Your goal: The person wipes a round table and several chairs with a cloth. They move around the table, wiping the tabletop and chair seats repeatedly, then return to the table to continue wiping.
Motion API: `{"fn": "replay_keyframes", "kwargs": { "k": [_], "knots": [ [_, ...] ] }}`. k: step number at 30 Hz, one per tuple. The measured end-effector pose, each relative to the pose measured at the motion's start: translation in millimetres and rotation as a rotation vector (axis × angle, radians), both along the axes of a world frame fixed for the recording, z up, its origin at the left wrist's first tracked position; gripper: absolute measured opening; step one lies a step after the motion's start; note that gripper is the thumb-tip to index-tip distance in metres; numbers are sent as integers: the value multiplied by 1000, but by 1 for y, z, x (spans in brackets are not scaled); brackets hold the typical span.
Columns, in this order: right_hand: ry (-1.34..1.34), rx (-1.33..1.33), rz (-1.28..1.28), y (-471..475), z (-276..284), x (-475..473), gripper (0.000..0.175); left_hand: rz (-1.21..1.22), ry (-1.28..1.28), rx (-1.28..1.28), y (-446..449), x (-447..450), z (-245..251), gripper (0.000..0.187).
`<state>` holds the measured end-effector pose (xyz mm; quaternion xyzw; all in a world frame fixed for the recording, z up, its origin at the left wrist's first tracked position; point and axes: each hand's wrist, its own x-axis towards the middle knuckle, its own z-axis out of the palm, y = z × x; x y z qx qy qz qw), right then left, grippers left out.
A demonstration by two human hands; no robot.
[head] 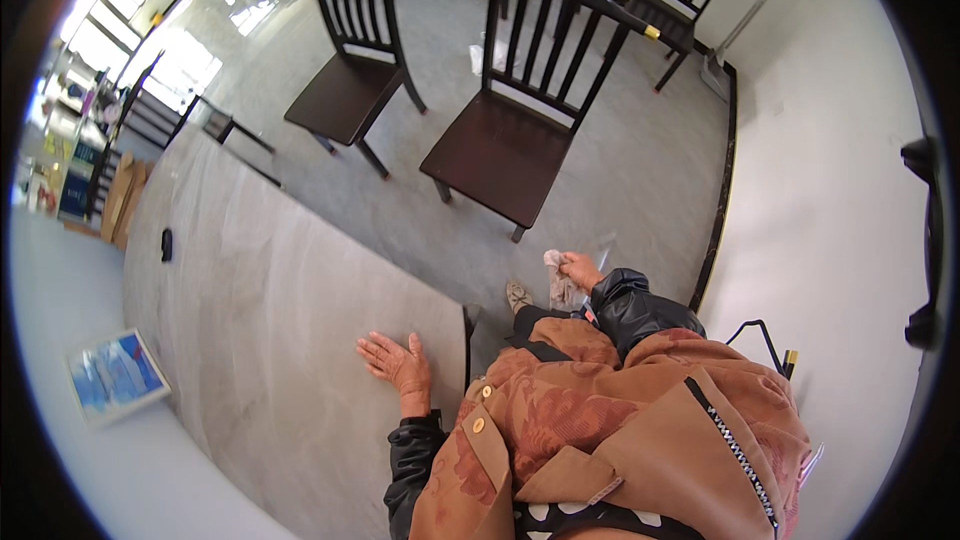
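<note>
My left hand (395, 362) rests palm down on the grey stone-patterned tabletop (285, 300), close to its right edge, with the fingers spread. In my right hand (582, 270) is a crumpled, pale beige cloth (562, 288), held out over the floor to the right of the table. The cloth hangs down from the fingers. Beyond that hand stands a dark wooden chair (501, 154) with a slatted back and gold-coloured tips. A small black object (166, 245) lies towards the far left of the tabletop; its kind is unclear.
Another dark chair (346, 94) stands left of the near one. More chairs line the back wall, beside a long-handled dustpan (718, 71). Clear plastic (491, 56) lies on the floor. A framed picture (118, 376) is at the table's left, with cardboard (124, 199) beyond.
</note>
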<state>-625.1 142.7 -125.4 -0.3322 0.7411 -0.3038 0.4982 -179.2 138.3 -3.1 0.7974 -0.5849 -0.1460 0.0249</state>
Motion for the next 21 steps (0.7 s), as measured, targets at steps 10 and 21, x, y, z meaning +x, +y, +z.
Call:
{"fn": "replay_keyframes", "kwargs": {
  "k": [10, 21],
  "knots": [
    [-34, 56, -44, -16, -15, -80, 28, 198, -169, 96, -91, -54, -7, 107],
    [-67, 22, -402, -50, 22, -145, 32, 117, -149, 8, -92, -54, -2, 106]
  ]
}}
